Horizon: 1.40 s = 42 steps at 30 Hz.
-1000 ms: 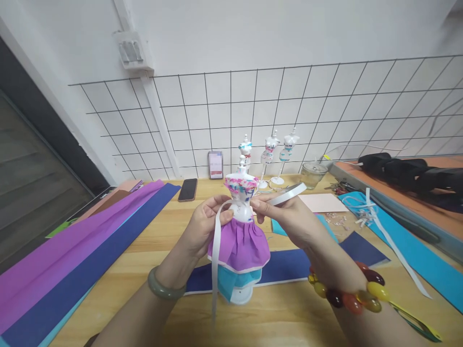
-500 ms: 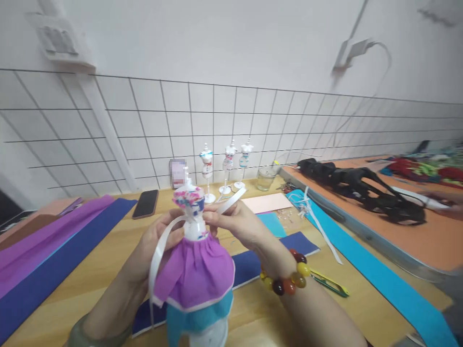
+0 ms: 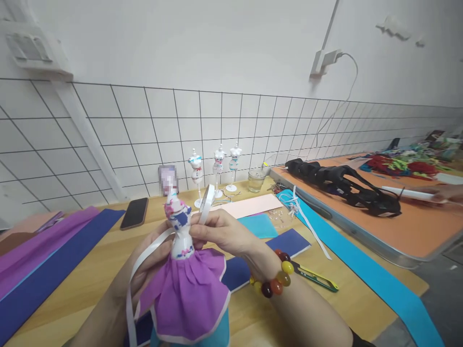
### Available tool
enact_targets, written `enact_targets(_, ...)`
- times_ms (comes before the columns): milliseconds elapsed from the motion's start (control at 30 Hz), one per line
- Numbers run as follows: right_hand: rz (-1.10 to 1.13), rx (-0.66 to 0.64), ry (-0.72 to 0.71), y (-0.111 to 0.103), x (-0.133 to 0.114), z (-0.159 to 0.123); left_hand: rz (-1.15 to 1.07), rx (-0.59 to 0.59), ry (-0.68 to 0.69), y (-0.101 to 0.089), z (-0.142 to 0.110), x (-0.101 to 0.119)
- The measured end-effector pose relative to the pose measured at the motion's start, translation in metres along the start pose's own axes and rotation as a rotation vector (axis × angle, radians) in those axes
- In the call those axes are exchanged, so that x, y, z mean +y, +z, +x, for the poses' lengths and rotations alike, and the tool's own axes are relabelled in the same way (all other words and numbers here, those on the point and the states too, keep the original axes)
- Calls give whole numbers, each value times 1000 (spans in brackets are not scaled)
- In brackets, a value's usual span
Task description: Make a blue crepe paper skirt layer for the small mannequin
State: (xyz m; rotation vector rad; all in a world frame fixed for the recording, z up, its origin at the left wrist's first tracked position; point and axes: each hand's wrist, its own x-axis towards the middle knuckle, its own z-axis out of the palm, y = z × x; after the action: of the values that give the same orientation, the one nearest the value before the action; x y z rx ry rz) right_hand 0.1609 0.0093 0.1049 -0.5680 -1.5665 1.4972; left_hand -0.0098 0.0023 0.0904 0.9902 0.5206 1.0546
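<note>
A miniature dress form stands close in front of me, its white torso patterned in pink and blue. It wears a ruffled purple skirt with white edging over a light-blue layer. A white ribbon runs behind its waist, one end looping up at the right and the other hanging at the left. My right hand, with a beaded bracelet, pinches the ribbon beside the waist. My left hand is closed on the ribbon at the other side, its fingertips partly hidden behind the dress form.
Several small dress forms stand at the back beside a glass cup. A phone and fabric strips lie left. A yellow-green cutter and blue strip lie right. Another person's hand is at the orange mat.
The view has shifted right. The dress form now leans slightly and its purple skirt flares more. The ribbon's right end curls upward into a loop; both hands stay at the waist.
</note>
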Motion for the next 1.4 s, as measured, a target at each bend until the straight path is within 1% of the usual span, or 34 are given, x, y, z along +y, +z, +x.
enact_targets(67,24,-10,-4,-2,3,0,-2,-31,-92,-2,-1,5)
enact_targets(133,29,-23,-22,-4,5,1,28,-30,-90,-1,-3,10)
enact_targets(233,-13,-7,-55,-8,10,1,99,-26,-51,2,-6,14)
enact_targets(367,-113,45,-53,-14,15,1,256,-36,70,-1,-8,15)
enact_targets(500,-157,17,-13,-16,16,-1,390,-71,147,-5,-11,15)
enact_targets(600,-153,2,-21,-15,14,-2,420,-92,180,-6,-11,16)
enact_targets(700,-161,7,-22,-12,11,-3,373,-125,207,-7,-9,16)
enact_targets(800,-190,13,-35,-10,11,-3,413,-98,216,-8,-8,13)
enact_targets(900,-234,7,-30,-7,10,-2,537,-21,258,-8,-8,10)
enact_targets(967,-278,17,-23,-6,10,-2,618,39,316,-8,-8,9)
enact_targets(1033,-330,73,-27,-6,10,-1,711,111,390,-7,-8,10)
enact_targets(1133,-427,230,-33,-5,10,2,854,201,531,-6,-10,12)
enact_targets(1200,-484,326,-44,-3,11,4,938,192,628,-3,-12,14)
enact_targets(1300,-556,412,-88,2,14,6,1024,113,770,2,-17,12)
enact_targets(1367,-605,461,-117,5,16,6,1065,87,824,5,-18,10)
enact_targets(1400,-617,482,-124,7,17,6,1086,94,824,6,-18,8)
